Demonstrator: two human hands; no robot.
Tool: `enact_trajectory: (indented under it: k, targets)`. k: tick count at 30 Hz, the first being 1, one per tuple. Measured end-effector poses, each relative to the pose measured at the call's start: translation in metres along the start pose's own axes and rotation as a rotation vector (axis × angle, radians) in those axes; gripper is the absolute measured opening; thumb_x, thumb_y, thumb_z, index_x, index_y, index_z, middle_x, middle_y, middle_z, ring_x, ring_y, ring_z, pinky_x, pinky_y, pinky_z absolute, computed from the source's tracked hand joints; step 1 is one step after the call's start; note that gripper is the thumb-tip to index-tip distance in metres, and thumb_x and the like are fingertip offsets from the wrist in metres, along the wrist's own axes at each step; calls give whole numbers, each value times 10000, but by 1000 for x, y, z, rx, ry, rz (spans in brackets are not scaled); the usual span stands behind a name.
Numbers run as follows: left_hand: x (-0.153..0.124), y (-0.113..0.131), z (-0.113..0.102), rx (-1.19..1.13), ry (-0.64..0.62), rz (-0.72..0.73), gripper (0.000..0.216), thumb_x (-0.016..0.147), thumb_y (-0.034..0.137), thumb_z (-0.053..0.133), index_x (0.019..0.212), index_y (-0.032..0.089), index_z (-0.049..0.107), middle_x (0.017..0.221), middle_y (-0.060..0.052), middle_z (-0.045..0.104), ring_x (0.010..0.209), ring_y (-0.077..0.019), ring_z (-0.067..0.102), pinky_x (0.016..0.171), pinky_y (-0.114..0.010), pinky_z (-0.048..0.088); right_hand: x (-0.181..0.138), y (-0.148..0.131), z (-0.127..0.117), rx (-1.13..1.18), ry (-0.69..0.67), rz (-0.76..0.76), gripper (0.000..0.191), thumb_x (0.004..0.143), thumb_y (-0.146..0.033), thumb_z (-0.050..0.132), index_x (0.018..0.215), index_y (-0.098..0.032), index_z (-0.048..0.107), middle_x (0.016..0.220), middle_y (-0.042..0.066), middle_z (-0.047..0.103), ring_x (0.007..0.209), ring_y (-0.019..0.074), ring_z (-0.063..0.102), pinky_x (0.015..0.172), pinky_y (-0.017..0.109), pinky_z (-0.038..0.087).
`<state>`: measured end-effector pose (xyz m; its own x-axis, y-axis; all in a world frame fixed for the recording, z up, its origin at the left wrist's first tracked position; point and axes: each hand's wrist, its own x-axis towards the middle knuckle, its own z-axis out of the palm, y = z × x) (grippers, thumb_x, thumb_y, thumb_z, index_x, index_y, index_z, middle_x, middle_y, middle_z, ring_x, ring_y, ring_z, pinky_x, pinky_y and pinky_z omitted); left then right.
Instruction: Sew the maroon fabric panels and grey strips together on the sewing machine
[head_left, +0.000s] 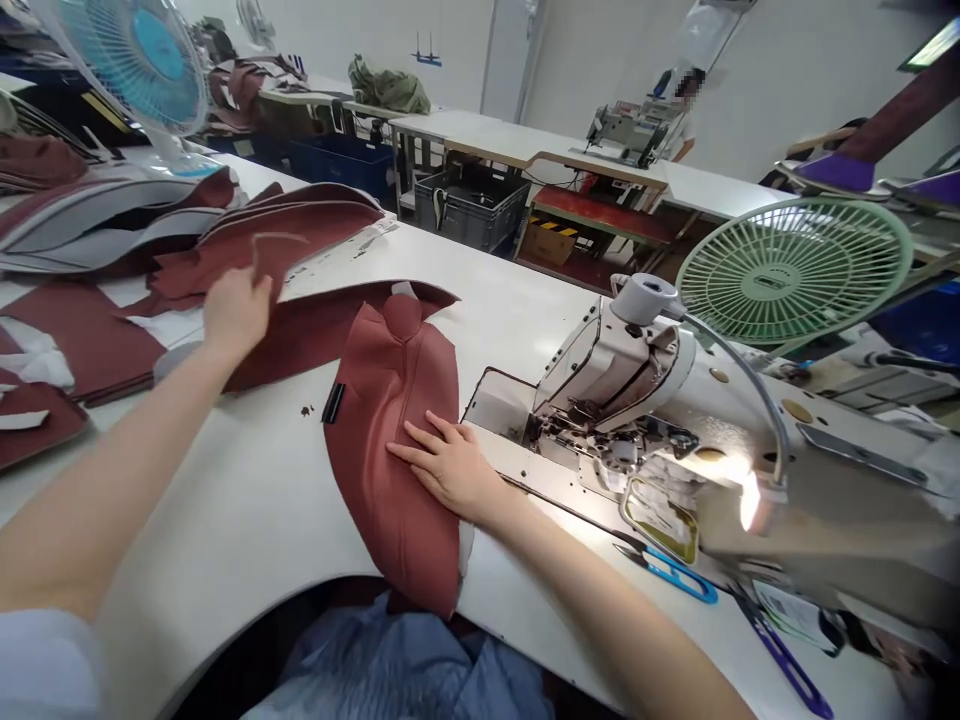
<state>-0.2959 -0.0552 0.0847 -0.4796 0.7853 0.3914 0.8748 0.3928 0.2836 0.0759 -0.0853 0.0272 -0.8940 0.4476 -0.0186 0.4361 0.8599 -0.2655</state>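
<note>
1. Two of your hands are over the white table [247, 480], and the nearest one is your right hand [450, 465]. It lies flat, with the fingers stretched and released, and presses on the sewn cover [390, 400].
2. This red-brown sewn cover lies in front of you. Its lower end hangs over the table edge, and a black tab [333, 402] sits at its left border.
3. Just right of your right hand stands the sewing machine [637, 370] with its lamp on. The blue snips [675, 570] lie on the table below its head.
4. Further left, your left hand [236, 310] is stretched out and grasps the edge of a cut piece [270, 250], lifted a little. The hand is a bit blurred.
5. The cut piece belongs to the pile of cut pieces [300, 215] of the same red-brown colour, beyond your left hand.
6. Behind the machine stands a green fan [795, 270]. A blue fan [142, 55] is at the far left, and a grey crate [469, 205] is under the far tables.
</note>
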Motion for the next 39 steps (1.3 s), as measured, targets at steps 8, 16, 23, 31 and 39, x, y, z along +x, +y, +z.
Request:
enact_trajectory:
  k: [8, 16, 23, 31, 39]
  targets:
    - [-89, 133, 12, -36, -250, 987, 328, 863, 190, 475, 1150, 191, 633, 1092, -91, 654, 1156, -262, 524, 1046, -452, 332, -37, -119, 33, -8, -15, 53, 595, 963, -453, 420, 1473, -148, 380, 1500, 263, 343, 1345, 416, 375, 951, 541, 405]
    - [-149, 161, 50, -291, -575, 978, 339, 781, 219, 555, 1113, 157, 582, 1125, -113, 619, 1135, -275, 519, 974, -407, 440, -88, -60, 15, 128, -24, 18, 629, 923, -424, 516, 1502, -293, 306, 1593, 44, 254, 1417, 263, 267, 1102, 475, 292]
    - [-151, 167, 43, -326, -573, 1080, 674, 823, 114, 408, 1478, 255, 339, 1533, -47, 361, 1362, -225, 378, 1051, -368, 357, -69, -6, 13, 7, 118, 41, 855, 790, -701, 593, 1434, -162, 431, 1439, 169, 465, 1284, 367, 379, 1048, 538, 323]
    - [-146, 200, 57, -35, -559, 1125, 596, 856, 269, 472, 1439, 164, 416, 1511, -108, 404, 1375, -283, 376, 1079, -460, 278, -65, 6, 24, -105, 186, 13, 360, 955, -177, 458, 1297, -129, 562, 1212, 131, 642, 1069, 260, 529, 865, 397, 444]
    - [-157, 189, 72, -206, -518, 1012, 504, 896, 201, 416, 1394, 238, 487, 1463, -62, 473, 1325, -253, 422, 1068, -455, 313, -81, -1, 24, -126, 211, -5, 408, 946, -162, 442, 1331, -58, 532, 1321, 189, 581, 1104, 271, 530, 856, 395, 444]
